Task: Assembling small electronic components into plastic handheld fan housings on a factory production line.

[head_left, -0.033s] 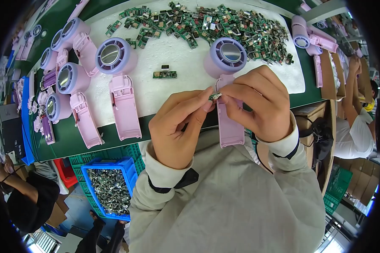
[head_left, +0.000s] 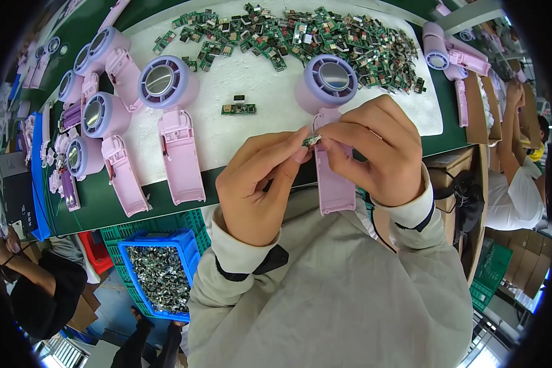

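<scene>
A small green circuit board [head_left: 311, 140] is pinched between the thumb and forefinger of my left hand [head_left: 254, 184]. My right hand [head_left: 377, 147] is closed, its fingertips at the board's right end; what they grip is hidden. Just beyond and beneath my fingers lies a handheld fan with a purple round head [head_left: 328, 83] and an opened pink handle shell [head_left: 336, 190]. A short thin wire [head_left: 314, 124] shows between the fan and the board. Left of my hands, another board [head_left: 238, 109] lies on the white foam sheet [head_left: 251, 138], with a small dark piece beside it.
A heap of circuit boards [head_left: 374, 52] covers the sheet's far side. Several more opened fans [head_left: 168, 83] stand at the left on the green table [head_left: 211, 178]. Below its edge sits a blue crate [head_left: 193, 254] of small metallic parts. Other people [head_left: 515, 190] work at both sides.
</scene>
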Available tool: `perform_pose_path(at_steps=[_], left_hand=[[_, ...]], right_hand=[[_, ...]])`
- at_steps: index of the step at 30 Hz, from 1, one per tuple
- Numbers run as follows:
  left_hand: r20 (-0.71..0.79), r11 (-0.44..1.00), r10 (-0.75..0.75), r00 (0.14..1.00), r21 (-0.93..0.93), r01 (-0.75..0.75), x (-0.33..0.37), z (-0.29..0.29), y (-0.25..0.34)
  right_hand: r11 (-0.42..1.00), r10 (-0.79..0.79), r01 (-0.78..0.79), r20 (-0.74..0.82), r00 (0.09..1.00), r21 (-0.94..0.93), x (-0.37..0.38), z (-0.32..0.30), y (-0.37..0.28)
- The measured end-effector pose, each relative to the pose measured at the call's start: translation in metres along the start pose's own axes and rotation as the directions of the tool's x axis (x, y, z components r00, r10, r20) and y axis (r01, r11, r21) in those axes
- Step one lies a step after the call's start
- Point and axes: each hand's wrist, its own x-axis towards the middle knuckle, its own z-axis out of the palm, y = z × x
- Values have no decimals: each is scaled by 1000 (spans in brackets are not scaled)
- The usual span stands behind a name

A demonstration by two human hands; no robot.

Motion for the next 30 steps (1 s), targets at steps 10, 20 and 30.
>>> perform_pose_path(at_steps=[10,20,30], left_hand=[[-33,998,30,999,64,-28,-8,1,3],[-115,803,319,941,560,-205,-18,19,-6],[252,684,304,919,613,-394,10,-3,35]], right_hand=[[994,-108,107,-30,994,-33,1,4,-2],[981,132,-119,-81,988,152,-6,20,-14],[903,194,-253,195,961,348,20,-47,14]])
